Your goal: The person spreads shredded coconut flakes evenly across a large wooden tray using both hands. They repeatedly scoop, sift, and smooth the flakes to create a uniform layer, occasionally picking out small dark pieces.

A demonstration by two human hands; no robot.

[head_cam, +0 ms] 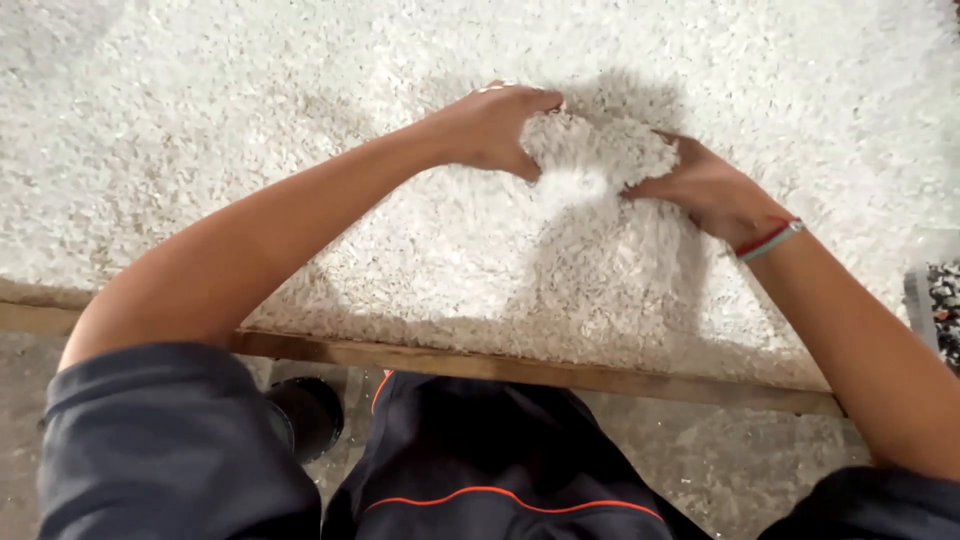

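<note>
Resting just above the middle of the frame, a heaped handful of white granules sits between both hands, raised a little over the layer beneath. The left hand presses against the heap from the left, fingers curled over its top edge; the right hand cups it from the right and from below. Together the two hands form one grip clamped around the handful, fingertips nearly meeting at the top. A thin stream of granules falls from the gap under the palms.

Beneath lies a wide bed of the same white granules, covering the whole upper frame. A wooden edge bounds the bed along the lower middle. A red and green wristband circles the right wrist. Dark sleeves and dark trousers with an orange stripe fill the bottom of the frame over a grey floor.
</note>
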